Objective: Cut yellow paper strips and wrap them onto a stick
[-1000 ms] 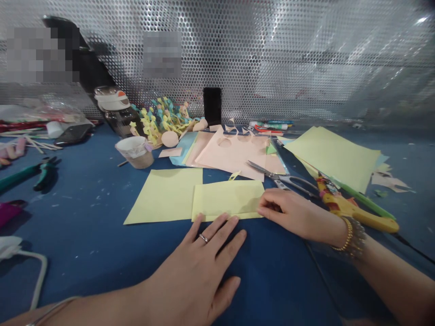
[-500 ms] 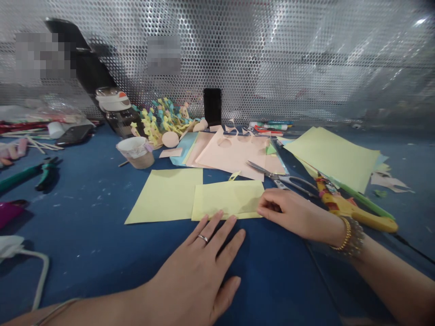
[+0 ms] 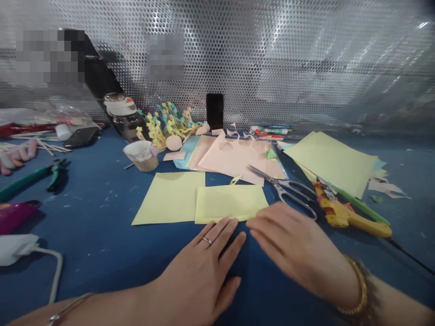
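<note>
Lying flat on the blue table, in front of us and near the middle, our pale yellow paper forms a wide, low oblong. Its face looks smooth and plain, its far edge runs nearly straight, and a narrow band like a fold lines the near edge, which dips slightly toward the right. Its left side meets a larger, flat yellow sheet of much the same tint.

We rest our left hand palm down, its grip open and fingers spread, the longer fingertips at the paper's near edge. Our right hand is at the near right corner with fingers close together; it is blurred, and we cannot tell whether its grip is closed on the paper.

Just beyond the paper we have pink sheets, with scissors to the right, their blades partly over the pink.
</note>
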`<act>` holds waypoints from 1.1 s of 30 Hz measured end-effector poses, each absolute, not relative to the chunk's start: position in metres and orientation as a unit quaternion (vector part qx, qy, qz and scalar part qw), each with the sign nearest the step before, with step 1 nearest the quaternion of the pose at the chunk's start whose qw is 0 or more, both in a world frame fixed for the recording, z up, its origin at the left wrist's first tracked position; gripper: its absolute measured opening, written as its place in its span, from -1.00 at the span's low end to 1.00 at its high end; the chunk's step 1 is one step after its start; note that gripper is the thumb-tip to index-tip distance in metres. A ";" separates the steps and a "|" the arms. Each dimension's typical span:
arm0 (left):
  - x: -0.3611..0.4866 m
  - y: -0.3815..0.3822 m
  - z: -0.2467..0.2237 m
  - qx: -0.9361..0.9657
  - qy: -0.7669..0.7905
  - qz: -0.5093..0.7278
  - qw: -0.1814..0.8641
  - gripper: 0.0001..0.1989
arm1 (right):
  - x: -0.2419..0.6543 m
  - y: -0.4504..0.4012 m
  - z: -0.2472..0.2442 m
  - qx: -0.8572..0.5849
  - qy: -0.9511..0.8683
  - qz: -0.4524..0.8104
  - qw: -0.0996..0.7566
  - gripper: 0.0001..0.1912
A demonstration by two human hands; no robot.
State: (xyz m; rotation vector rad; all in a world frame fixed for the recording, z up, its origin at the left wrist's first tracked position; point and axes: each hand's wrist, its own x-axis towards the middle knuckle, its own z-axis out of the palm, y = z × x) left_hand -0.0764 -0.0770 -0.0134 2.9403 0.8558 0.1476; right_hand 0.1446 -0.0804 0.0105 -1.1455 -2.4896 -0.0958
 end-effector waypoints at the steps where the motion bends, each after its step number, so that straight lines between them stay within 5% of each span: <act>1: -0.076 -0.077 -0.014 0.959 0.277 0.044 0.039 -0.41 | 0.140 -0.087 0.006 -0.392 -0.900 -0.059 0.179 -0.76; 6: -0.074 -0.076 -0.013 0.958 0.283 0.017 0.042 -0.37 | 0.133 -0.101 -0.020 -0.384 -0.889 -0.188 0.165 -0.63; 33: -0.077 -0.076 -0.015 0.956 0.291 0.021 0.039 -0.42 | 0.130 -0.093 -0.026 -0.446 -0.872 -0.143 0.143 -0.61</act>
